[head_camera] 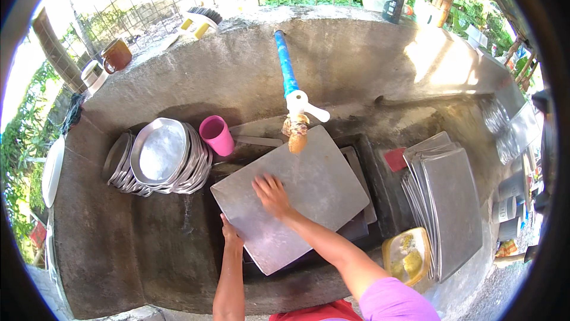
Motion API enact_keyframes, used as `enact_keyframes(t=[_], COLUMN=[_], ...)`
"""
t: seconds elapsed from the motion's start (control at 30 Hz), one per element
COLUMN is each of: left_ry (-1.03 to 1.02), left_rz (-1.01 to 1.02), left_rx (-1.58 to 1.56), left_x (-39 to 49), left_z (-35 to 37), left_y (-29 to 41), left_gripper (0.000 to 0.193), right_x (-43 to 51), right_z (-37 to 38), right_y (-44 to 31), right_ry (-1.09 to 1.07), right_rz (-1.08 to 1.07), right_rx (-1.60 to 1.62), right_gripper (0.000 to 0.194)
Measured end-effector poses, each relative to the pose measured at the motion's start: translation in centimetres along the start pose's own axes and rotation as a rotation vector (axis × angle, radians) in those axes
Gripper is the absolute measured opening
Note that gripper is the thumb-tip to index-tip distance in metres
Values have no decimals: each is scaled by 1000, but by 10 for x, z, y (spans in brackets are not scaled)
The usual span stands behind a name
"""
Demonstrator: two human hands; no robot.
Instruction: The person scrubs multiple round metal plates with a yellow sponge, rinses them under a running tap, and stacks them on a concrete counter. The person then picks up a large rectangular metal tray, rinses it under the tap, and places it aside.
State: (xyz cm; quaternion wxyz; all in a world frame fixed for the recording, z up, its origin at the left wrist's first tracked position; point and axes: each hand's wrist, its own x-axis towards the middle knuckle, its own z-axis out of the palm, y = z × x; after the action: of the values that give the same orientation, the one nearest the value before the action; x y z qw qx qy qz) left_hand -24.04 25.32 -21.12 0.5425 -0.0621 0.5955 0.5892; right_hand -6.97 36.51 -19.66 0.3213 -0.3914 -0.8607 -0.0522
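Note:
A flat rectangular metal tray [320, 192] lies tilted across the basin of a concrete sink, below a tap [297, 102] with a white lever and a brown wrapping at its spout. My left hand [231, 232] grips the tray's lower left edge. Spread flat on its upper face is my right hand [272, 194], with nothing visible in it. More trays show partly under this one, in the basin. A yellow tub [406, 254] holding yellow sponge-like pieces sits at the right.
Round metal pans [160, 151] are stacked left, beside a pink plastic cup [217, 135]. Several rectangular trays [452, 209] lean at right near a red block [395, 159]. On the back ledge are a brush [202, 20], a brown mug [116, 55] and a dark bottle [393, 8].

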Motion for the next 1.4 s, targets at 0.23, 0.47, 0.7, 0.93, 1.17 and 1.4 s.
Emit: enact_keyframes(t=[0.23, 0.47, 0.7, 0.93, 1.17, 1.4], left_ry=[149, -16, 146, 116, 115, 50], left_rz=[-7, -15, 5, 91, 264, 420], left_rx=[122, -74, 123, 108, 123, 156], left_x=[21, 21, 27, -10, -86, -152], left_z=[-6, 3, 7, 24, 13, -33], left_y=[3, -2, 8, 35, 94, 123], left_gripper=[67, 70, 78, 81, 80, 76], right_x=[27, 0, -23, 96, 133, 147], right_z=[-18, 28, -27, -141, -266, -276], right_y=[129, -90, 155, 218, 63, -1], right_ry=[108, 17, -10, 107, 238, 175], right_rz=[653, -97, 300, 269, 265, 304], right_rx=[-369, 98, -456, 45, 1309, 789], right_gripper=[22, 32, 39, 30, 13, 24])
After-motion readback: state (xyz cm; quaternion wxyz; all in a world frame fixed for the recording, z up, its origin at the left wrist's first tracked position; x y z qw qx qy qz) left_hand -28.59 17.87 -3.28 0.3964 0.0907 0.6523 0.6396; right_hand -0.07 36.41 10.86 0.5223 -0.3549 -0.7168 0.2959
